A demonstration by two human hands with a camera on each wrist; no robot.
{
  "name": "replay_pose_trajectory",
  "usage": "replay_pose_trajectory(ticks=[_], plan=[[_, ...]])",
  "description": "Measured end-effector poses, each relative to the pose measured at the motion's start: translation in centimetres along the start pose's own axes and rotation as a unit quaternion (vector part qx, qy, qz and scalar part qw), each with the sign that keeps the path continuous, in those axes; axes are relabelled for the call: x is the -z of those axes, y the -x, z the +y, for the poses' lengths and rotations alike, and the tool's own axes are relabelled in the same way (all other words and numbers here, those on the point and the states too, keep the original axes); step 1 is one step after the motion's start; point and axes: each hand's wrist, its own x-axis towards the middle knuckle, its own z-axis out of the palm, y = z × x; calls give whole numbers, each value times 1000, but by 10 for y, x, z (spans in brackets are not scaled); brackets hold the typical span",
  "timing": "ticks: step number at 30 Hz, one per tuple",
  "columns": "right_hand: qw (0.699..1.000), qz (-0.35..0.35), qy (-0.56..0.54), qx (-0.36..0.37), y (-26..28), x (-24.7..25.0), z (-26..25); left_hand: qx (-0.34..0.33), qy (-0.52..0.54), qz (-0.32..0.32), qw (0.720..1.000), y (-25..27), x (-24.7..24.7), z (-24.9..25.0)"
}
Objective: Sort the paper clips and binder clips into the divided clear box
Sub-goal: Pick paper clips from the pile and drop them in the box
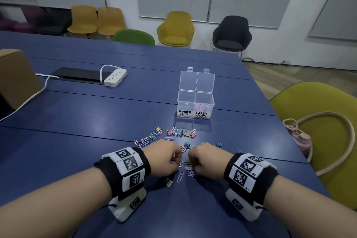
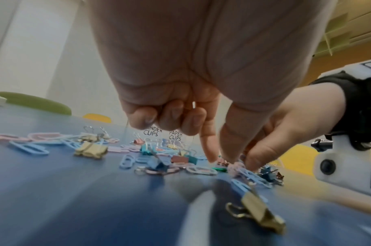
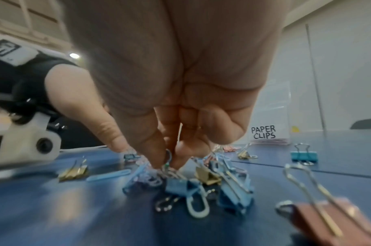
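The divided clear box (image 1: 195,103) stands open on the blue table, labelled BINDER CLIPS on the left and PAPER CLIPS on the right; pink paper clips (image 1: 203,106) lie in the right compartment. A loose pile of coloured clips (image 1: 174,133) lies in front of it. My left hand (image 1: 176,160) reaches down into the pile, thumb and index finger pinching a small pink clip (image 2: 221,161), the other fingers curled. Close beside it, my right hand (image 1: 191,162) pinches the wire handle of a green binder clip (image 3: 167,164) among blue binder clips (image 3: 235,188).
A white power strip (image 1: 115,78) and its cable lie at the back left beside a cardboard box (image 1: 13,75). To the right of the table's edge stands a yellow-green chair (image 1: 328,106) with a strap and a pink bottle (image 1: 304,140). A gold binder clip (image 1: 168,182) lies nearest me.
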Motion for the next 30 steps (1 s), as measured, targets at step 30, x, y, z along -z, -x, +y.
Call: replay_pose_trajectory(ticks=[30], plan=[[603,26,-791,-94,20,4,20,202,776,-2,597,0,28,-10]])
